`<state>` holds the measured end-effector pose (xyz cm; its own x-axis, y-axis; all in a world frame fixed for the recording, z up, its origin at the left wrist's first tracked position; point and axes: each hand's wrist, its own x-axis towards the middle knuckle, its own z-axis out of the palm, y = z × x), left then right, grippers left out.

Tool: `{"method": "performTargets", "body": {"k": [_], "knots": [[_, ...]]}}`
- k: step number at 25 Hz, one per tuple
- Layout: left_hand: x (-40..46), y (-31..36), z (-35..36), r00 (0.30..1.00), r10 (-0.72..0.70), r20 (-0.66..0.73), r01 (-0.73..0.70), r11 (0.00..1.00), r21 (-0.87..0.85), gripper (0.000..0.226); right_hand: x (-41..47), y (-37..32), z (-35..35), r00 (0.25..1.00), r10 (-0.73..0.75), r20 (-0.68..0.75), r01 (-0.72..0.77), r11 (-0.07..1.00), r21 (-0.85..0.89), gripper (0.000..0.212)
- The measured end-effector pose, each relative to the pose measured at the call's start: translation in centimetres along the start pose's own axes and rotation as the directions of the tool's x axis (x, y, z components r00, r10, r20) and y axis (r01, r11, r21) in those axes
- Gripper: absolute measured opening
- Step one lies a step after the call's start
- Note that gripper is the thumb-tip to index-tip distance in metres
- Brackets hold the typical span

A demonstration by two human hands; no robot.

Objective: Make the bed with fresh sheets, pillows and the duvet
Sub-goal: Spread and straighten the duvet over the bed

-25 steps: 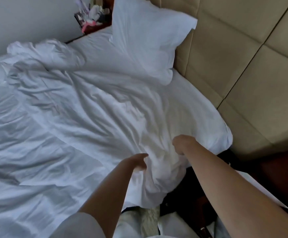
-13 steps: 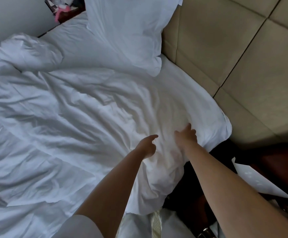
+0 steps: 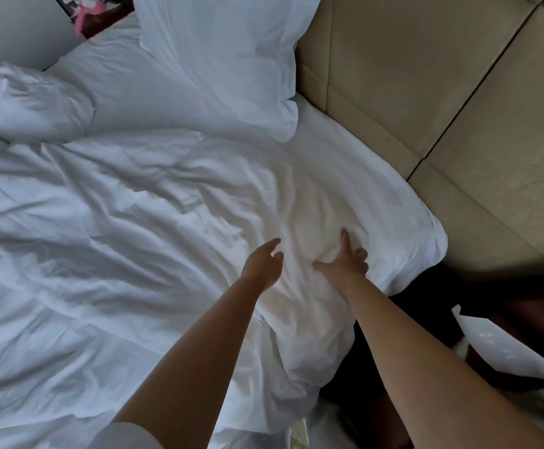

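Note:
A crumpled white duvet [image 3: 128, 241] covers most of the bed, bunched at its far left corner. A white pillow [image 3: 218, 56] leans against the beige padded headboard [image 3: 432, 92]. Bare white sheet [image 3: 354, 163] shows between duvet and headboard. My right hand [image 3: 345, 260] lies flat on the duvet near the bed's right corner, fingers spread and pressing the cloth. My left hand [image 3: 264, 264] hovers just left of it with fingers loosely extended, at or just over the duvet surface.
A bedside surface with pink and other small items [image 3: 92, 11] sits at the top left by the wall. A white sheet of paper [image 3: 503, 348] lies on dark furniture at the right. Dark floor gap lies beside the bed's corner.
Both hands let go of the duvet edge they gripped and moved forward onto the duvet top; fingers uncurled and the right hand spread flat. The view shifted closer to the headboard.

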<state>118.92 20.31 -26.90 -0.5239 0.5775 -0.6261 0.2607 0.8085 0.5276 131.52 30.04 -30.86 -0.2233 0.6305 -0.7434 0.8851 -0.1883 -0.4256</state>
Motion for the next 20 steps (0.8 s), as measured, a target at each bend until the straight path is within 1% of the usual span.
{"method": "performTargets", "body": {"k": [1, 3, 4, 5, 6, 7, 8, 9, 10, 11, 12, 13, 14, 15, 16, 17, 18, 19, 20], "knots": [[0.0, -0.2, 0.2, 0.999, 0.047, -0.007, -0.046, 0.995, 0.092, 0.051, 0.4, 0.2, 0.5, 0.999, -0.043, -0.007, 0.043, 0.998, -0.039, 0.098], [-0.2, -0.7, 0.5, 0.986, 0.167, -0.026, -0.150, 0.935, 0.320, 0.065, 0.7, 0.5, 1.7, 0.974, -0.217, -0.057, 0.197, 0.949, -0.245, 0.090], [-0.2, -1.0, 0.6, 0.977, 0.210, -0.033, -0.183, 0.908, 0.377, 0.071, 0.9, 0.5, 2.2, 0.955, -0.287, -0.071, 0.250, 0.913, -0.323, 0.087], [0.1, -1.2, 0.6, 0.973, 0.227, -0.034, -0.196, 0.900, 0.390, 0.074, 1.2, 0.5, 2.6, 0.954, -0.289, -0.083, 0.244, 0.906, -0.347, 0.088], [0.4, -1.3, 0.6, 0.976, 0.214, -0.032, -0.187, 0.910, 0.370, 0.074, 1.7, 0.7, 2.9, 0.971, -0.209, -0.117, 0.170, 0.946, -0.277, 0.095], [0.7, -1.6, 0.7, 0.982, 0.186, -0.030, -0.167, 0.932, 0.322, 0.072, 2.0, 1.0, 2.9, 0.988, -0.066, -0.143, 0.048, 0.991, -0.126, 0.103], [0.7, -1.8, 0.8, 0.985, 0.167, -0.036, -0.151, 0.950, 0.273, 0.070, 2.3, 1.2, 2.7, 0.990, 0.061, -0.131, -0.055, 0.997, 0.044, 0.109], [0.8, -2.1, 1.0, 0.986, 0.157, -0.048, -0.142, 0.963, 0.231, 0.066, 2.2, 1.4, 2.5, 0.990, 0.108, -0.095, -0.096, 0.987, 0.127, 0.107], [0.9, -2.1, 1.0, 0.987, 0.149, -0.058, -0.135, 0.972, 0.190, 0.062, 2.1, 1.5, 2.4, 0.994, 0.081, -0.075, -0.072, 0.991, 0.112, 0.100], [0.9, -2.0, 0.8, 0.987, 0.144, -0.076, -0.132, 0.981, 0.142, 0.058, 1.9, 1.2, 2.2, 0.996, 0.006, -0.086, -0.004, 1.000, 0.018, 0.089], [0.8, -1.7, 0.6, 0.986, 0.130, -0.105, -0.122, 0.990, 0.075, 0.055, 1.7, 0.8, 2.1, 0.987, -0.114, -0.113, 0.097, 0.984, -0.146, 0.080], [0.7, -1.3, 0.4, 0.985, 0.102, -0.141, -0.105, 0.994, -0.016, 0.053, 1.0, 0.3, 2.3, 0.955, -0.267, -0.133, 0.208, 0.916, -0.343, 0.071], [0.5, -0.6, -0.1, 0.984, 0.055, -0.168, -0.077, 0.988, -0.130, 0.051, 0.1, -0.3, 2.7, 0.873, -0.454, -0.175, 0.310, 0.796, -0.520, 0.063], [0.3, -0.1, -0.5, 0.984, -0.001, -0.178, -0.046, 0.965, -0.259, 0.051, -0.5, -0.7, 3.2, 0.732, -0.646, -0.215, 0.391, 0.657, -0.645, 0.054], [-0.1, 0.6, -1.0, 0.983, -0.049, -0.178, -0.022, 0.927, -0.374, 0.053, -1.3, -1.3, 3.6, 0.600, -0.777, -0.190, 0.452, 0.526, -0.720, 0.047], [-0.3, 1.0, -1.5, 0.981, -0.084, -0.173, -0.007, 0.885, -0.466, 0.058, -1.9, -1.6, 3.9, 0.476, -0.870, -0.127, 0.504, 0.389, -0.771, 0.041], [-0.4, 1.2, -1.9, 0.980, -0.108, -0.167, 0.006, 0.856, -0.518, 0.064, -2.5, -1.7, 4.2, 0.378, -0.924, -0.052, 0.560, 0.273, -0.782, 0.036], [-0.5, 1.4, -2.3, 0.979, -0.122, -0.165, 0.017, 0.848, -0.530, 0.071, -3.0, -1.6, 4.3, 0.318, -0.947, 0.032, 0.613, 0.180, -0.769, 0.031], [-0.6, 1.4, -2.7, 0.977, -0.133, -0.164, 0.030, 0.856, -0.517, 0.076, -3.5, -1.4, 4.3, 0.279, -0.955, 0.097, 0.662, 0.118, -0.740, 0.026]]}}
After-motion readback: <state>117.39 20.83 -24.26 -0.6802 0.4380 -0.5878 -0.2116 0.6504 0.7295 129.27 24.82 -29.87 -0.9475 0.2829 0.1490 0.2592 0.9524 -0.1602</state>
